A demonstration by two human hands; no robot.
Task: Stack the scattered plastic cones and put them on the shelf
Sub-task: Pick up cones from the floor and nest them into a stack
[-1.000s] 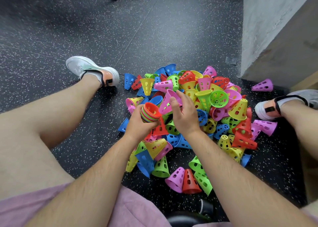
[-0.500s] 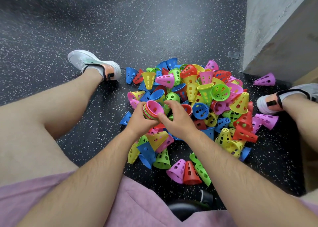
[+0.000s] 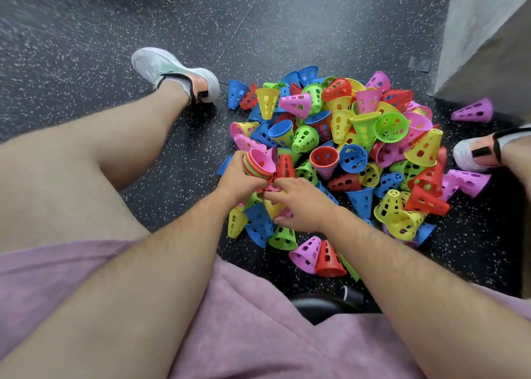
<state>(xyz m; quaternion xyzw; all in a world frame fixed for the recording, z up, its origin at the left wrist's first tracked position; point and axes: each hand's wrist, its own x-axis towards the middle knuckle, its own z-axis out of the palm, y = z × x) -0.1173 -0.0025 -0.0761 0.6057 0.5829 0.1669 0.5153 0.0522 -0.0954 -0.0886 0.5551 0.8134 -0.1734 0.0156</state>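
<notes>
We see the left hand [image 3: 238, 182] just left of the frame's centre, its fingers and thumb curled round a nested stack [image 3: 258, 166] of cones. It holds the stack tilted so the open mouth faces up and to the right; the innermost cone is pink, and green, orange and red rims show in bands beneath it. The right hand [image 3: 301, 203] lies palm down just below and to the right of that stack, its fingers reaching leftward onto the loose cones under the stack's lower end. We cannot tell whether they pinch one or merely touch, since the fingertips are partly lost among the plastic. Both hands are at the lower left edge of the pile of cones [image 3: 359, 137], a heap of perforated pink, yellow, green, blue and red cones lying every way on the dark speckled floor [image 3: 86, 48] and filling the middle right of the frame. A lone pink cone [image 3: 474, 111] lies on its side apart from the heap at the right, just beside the foot of a grey block [image 3: 488, 34] that fills the upper right corner. A white left shoe [image 3: 172, 71] rests at the upper left of the heap, and the right shoe [image 3: 474, 154] sits at its right edge. Pink shorts [image 3: 258, 335] cover the bottom of the frame.
</notes>
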